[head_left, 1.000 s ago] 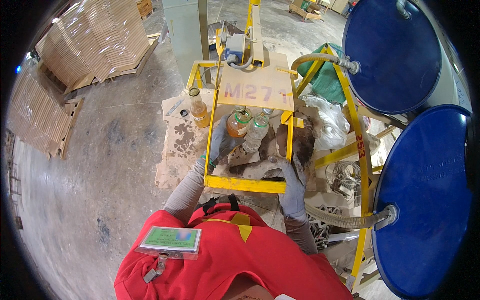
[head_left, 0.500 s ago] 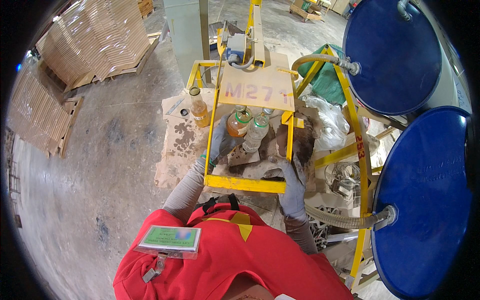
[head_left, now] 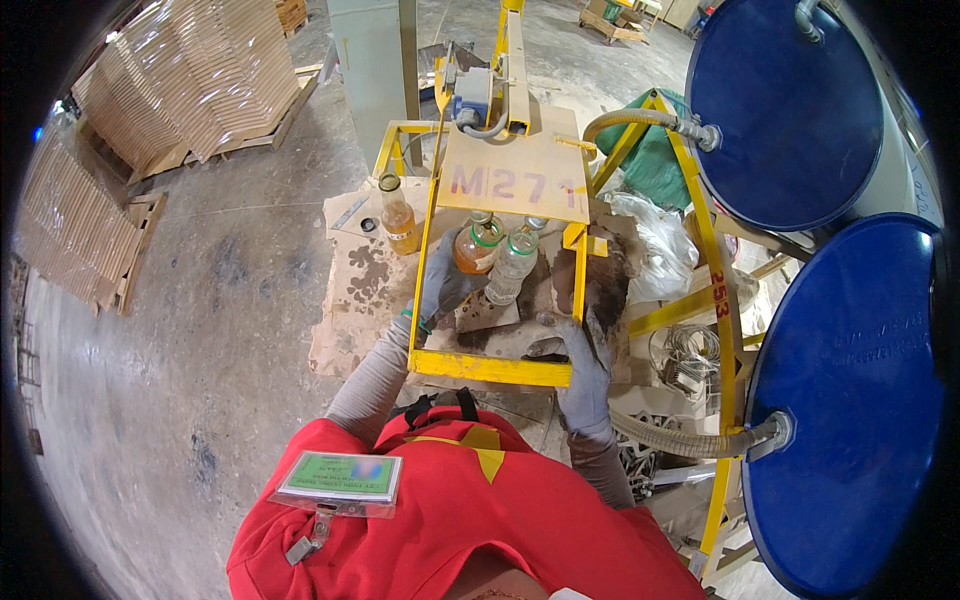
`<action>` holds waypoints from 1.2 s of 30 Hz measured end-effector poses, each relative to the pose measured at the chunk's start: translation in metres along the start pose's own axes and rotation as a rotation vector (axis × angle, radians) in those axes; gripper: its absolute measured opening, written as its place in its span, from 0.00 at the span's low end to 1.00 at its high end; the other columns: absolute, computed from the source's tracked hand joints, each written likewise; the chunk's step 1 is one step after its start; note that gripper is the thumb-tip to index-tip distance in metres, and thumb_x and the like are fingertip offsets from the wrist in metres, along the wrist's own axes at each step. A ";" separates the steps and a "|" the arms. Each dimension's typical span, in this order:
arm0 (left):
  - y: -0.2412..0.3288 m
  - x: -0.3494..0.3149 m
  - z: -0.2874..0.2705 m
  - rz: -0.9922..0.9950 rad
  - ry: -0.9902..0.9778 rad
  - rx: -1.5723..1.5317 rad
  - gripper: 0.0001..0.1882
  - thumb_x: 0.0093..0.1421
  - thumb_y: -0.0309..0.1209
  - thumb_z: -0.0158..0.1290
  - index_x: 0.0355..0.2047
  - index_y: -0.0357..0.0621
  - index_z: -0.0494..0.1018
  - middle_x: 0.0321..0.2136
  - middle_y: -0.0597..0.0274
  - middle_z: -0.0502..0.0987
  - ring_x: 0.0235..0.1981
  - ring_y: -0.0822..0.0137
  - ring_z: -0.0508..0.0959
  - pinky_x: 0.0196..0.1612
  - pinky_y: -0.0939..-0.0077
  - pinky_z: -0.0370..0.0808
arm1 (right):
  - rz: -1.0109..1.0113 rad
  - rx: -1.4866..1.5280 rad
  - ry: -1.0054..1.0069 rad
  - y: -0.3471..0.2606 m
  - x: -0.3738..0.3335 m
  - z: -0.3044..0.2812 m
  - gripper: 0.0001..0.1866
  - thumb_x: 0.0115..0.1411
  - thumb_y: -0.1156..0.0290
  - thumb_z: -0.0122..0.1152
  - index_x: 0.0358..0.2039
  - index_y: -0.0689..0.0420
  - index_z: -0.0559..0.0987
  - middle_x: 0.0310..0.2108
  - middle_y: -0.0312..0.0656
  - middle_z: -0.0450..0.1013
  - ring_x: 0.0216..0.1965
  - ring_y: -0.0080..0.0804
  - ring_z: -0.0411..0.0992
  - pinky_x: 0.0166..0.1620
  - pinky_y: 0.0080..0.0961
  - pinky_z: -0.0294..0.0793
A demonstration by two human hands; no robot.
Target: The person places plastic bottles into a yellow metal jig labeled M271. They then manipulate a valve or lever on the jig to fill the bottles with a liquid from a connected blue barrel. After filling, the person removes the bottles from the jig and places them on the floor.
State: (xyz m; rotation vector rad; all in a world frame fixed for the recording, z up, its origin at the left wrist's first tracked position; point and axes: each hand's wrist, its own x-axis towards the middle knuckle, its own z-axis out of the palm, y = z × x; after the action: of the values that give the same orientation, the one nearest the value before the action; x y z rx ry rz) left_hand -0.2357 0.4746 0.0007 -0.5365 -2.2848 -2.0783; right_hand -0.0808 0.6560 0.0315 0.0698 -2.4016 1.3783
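Note:
My left hand (head_left: 447, 274), in a grey glove, reaches past the left bar of the yellow metal frame (head_left: 490, 367). Its fingers close round the side of a glass bottle (head_left: 472, 250) of amber liquid with a green neck ring. Touching or very close to that bottle stands a clear glass bottle (head_left: 511, 270), also green-ringed. My right hand (head_left: 583, 365), gloved too, is wrapped round the frame's near right corner; some fingers curl inside it. Another amber-filled bottle (head_left: 399, 222) stands upright to the left, outside the frame. A lettered tan panel (head_left: 515, 165) partly covers the bottle tops.
Stained cardboard (head_left: 345, 300) lies under the bottles, with a small black ring (head_left: 368, 225) on it. Two blue drums (head_left: 850, 400) with hoses (head_left: 690, 440) crowd the right, beside a yellow stand (head_left: 715, 290). Wrapped cardboard stacks (head_left: 190, 85) sit on pallets at far left.

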 end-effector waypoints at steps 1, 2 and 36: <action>-0.001 -0.001 -0.002 0.001 0.005 0.029 0.38 0.39 0.29 0.66 0.50 0.41 0.59 0.45 0.51 0.71 0.47 0.58 0.72 0.50 0.66 0.70 | 0.139 0.257 -0.032 -0.018 0.005 -0.001 0.17 0.58 0.74 0.46 0.49 0.61 0.71 0.45 0.50 0.69 0.48 0.44 0.67 0.51 0.36 0.66; -0.003 -0.001 -0.004 0.002 0.009 0.059 0.38 0.39 0.29 0.66 0.50 0.41 0.60 0.45 0.51 0.71 0.47 0.58 0.72 0.50 0.67 0.70 | 0.129 0.238 -0.045 -0.019 0.006 0.000 0.17 0.58 0.74 0.46 0.49 0.61 0.71 0.45 0.50 0.70 0.48 0.44 0.67 0.51 0.36 0.66; 0.009 -0.004 0.001 -0.036 0.051 0.262 0.35 0.40 0.26 0.64 0.49 0.39 0.61 0.43 0.51 0.72 0.45 0.59 0.73 0.48 0.69 0.71 | 0.169 0.168 -0.037 0.005 0.005 0.000 0.21 0.53 0.79 0.45 0.50 0.65 0.68 0.45 0.51 0.71 0.48 0.43 0.70 0.52 0.33 0.66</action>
State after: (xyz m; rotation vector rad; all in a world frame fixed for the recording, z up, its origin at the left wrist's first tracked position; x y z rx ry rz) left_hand -0.2292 0.4752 0.0084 -0.4287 -2.4987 -1.7435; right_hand -0.0865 0.6591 0.0287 -0.0661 -2.3619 1.6672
